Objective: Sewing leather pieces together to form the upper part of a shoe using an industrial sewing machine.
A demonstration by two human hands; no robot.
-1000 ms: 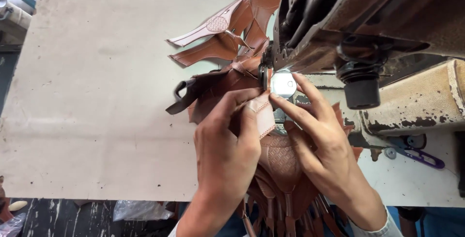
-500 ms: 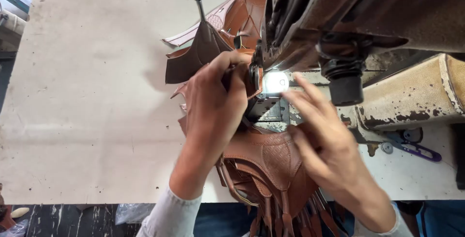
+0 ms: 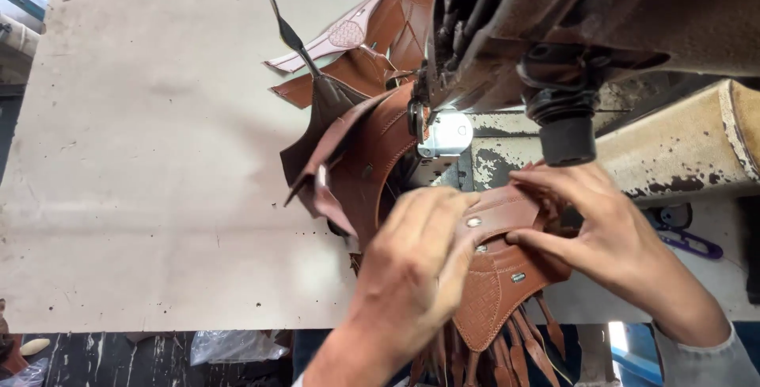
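Observation:
A brown leather piece [image 3: 507, 276] with metal rivets, embossed weave and hanging fringe lies in front of an old sewing machine [image 3: 554, 31]. My left hand [image 3: 416, 268] presses on its left part, fingers curled over the strap. Gripping its right edge is my right hand [image 3: 609, 237], thumb under and fingers above. More brown leather panels [image 3: 356, 149] fan upward to the left of the machine's needle area [image 3: 443, 134], where a small lamp glares.
The machine stands on a pale, stained worktable [image 3: 158, 157]. Its worn cream-coloured base [image 3: 697, 149] runs to the right. A purple tool [image 3: 697, 243] lies by the base. A plastic bag [image 3: 229, 347] shows below the table edge.
Both hands have drawn back toward me from the needle area, onto the riveted front piece. The upper leather panels have swung up and leftward.

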